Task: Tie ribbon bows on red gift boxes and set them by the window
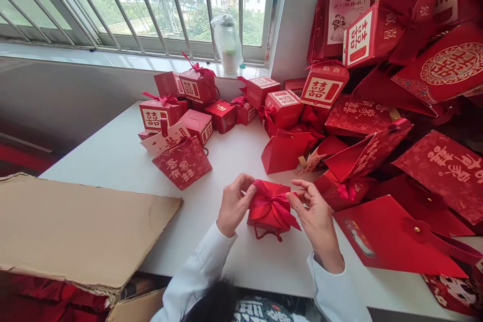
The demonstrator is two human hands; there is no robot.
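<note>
A small red gift box (264, 216) sits on the white table (113, 156) between my hands, tied on top with a glossy red ribbon bow (272, 202). A red cord loop hangs from its front edge. My left hand (234, 205) pinches the ribbon at the box's left side. My right hand (315, 216) reaches in from the right, with its fingertips at the ribbon near the box's right corner. White sleeves cover both my forearms. Part of the box's far side is hidden by the bow.
Several assembled red boxes (222, 115) with double-happiness labels stand behind my hands. Red gift bags (445, 176) and flat red packaging (396, 241) are heaped to the right. A brown cardboard sheet (79, 226) lies over the table's left side, below a window.
</note>
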